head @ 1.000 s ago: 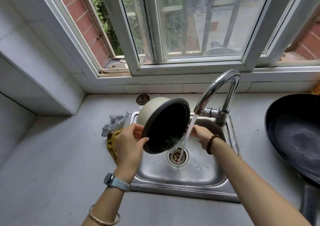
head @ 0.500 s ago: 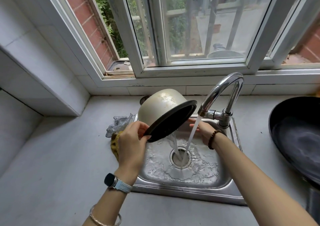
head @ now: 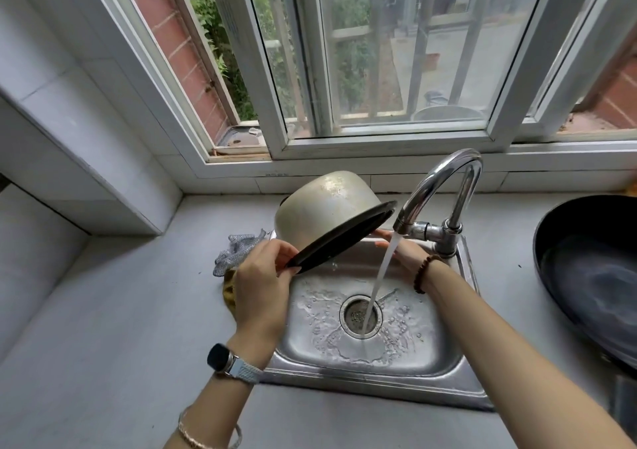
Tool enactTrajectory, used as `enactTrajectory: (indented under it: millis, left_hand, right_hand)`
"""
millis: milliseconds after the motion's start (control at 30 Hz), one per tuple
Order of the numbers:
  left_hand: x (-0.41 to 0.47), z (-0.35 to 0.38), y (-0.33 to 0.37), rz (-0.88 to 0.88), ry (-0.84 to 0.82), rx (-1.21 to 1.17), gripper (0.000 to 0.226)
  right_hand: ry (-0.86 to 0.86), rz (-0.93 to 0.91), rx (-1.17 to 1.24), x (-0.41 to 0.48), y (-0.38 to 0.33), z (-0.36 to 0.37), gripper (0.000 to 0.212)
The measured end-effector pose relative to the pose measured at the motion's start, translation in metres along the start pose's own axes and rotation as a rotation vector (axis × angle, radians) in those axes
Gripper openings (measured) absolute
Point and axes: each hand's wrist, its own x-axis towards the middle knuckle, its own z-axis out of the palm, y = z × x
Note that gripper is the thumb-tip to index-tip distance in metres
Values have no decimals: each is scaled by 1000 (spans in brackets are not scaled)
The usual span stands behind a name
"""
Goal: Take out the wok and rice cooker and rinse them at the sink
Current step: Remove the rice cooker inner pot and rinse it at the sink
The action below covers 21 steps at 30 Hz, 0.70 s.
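Item: beige metal rice-cooker inner pot with dark rim (head: 324, 207), centre frame, inverted over steel sink (head: 379, 383), left hand (head: 262, 276) pinching near rim, right hand (head: 401, 252) straight-fingered beneath far rim; best kept tilted until drained.

rice cooker pot (head: 327, 212) above sink (head: 379, 385), left of faucet (head: 444, 186); wok (head: 593, 276) right.

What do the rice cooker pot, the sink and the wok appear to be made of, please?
Rice cooker pot: likely aluminium, dull pale-metal outside with mottled wear; dark, probably non-stick, coating at the rim. Sink: stainless steel by its look, brushed silvery sheen with reflections. Wok: dark metal, perhaps iron or coated; glossy wet-looking black surface.
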Motion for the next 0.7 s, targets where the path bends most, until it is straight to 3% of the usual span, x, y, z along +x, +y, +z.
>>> enactTrajectory:
  millis: [233,367,500,700]
  left_hand:
    - [1,-1,-3,-69,0,-44,30]
    - [2,0,-10,-263,-12,-130,29]
    - [-2,-1,-16,-475,-100,-233,34]
    - [-8,2,-10,-352,-188,-80,28]
  right_hand:
    - [28,33,15,6,8,-3,45]
    - [76,102,8,-4,9,-3,37]
    - [76,210,38,-7,28,-8,53]
    - [100,287,-65,-28,43,-14,53]
